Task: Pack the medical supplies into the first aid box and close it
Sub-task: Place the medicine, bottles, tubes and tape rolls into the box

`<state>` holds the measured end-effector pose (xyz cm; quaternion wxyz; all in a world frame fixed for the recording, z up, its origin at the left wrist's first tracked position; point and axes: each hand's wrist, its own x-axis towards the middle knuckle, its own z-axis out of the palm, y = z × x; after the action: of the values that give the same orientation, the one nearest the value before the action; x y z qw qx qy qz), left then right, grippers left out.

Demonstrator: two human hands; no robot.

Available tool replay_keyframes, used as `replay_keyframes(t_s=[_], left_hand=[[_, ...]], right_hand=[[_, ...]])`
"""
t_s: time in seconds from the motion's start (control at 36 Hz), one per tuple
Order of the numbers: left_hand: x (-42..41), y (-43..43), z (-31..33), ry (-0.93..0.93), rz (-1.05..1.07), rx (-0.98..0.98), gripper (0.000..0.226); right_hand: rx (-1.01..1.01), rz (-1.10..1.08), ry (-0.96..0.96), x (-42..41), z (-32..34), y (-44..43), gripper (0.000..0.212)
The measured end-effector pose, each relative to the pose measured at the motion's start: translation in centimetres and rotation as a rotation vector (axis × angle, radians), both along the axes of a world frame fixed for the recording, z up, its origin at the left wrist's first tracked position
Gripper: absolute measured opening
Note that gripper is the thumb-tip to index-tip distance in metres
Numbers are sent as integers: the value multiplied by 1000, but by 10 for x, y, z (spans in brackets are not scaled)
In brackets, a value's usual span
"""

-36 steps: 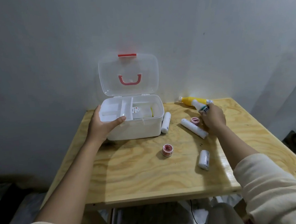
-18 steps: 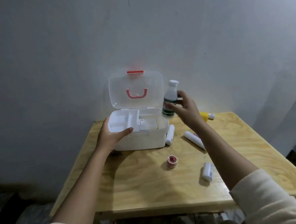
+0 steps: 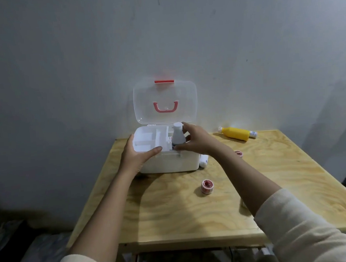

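fingers of the right hand clamp the white bottle upright, lowering it into the first aid box's right compartment so it stands. left hand wraps the box's near left corner, steadying it. half a second ago the bottle was raised beside the open lid; now its base is inside.

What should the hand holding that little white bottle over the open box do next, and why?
Probably lower the white bottle into the compartment below and let go: the right hand holds it upright, partly inside the first aid box, while the left hand steadies the box.
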<state>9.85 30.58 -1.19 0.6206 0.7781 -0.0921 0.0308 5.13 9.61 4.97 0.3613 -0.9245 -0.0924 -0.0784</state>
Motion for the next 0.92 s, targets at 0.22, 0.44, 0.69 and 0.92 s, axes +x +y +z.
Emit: replay_keyframes(t_s=[0.22,0.44,0.69,0.92], left_hand=[[0,-3,0,-9,3,5,108],[0,-4,-1,-23,9,17,104],[-1,-6,0,-13,21,44,108],[1,-4,0,-20,18,65,109]], right_hand=[[-25,-24,56,5,4,4,54],[-80,-77,177,10,3,7,36],[-117,-89,83,4,3,14,28],[-142,-109,-37,2,-2,17,27]])
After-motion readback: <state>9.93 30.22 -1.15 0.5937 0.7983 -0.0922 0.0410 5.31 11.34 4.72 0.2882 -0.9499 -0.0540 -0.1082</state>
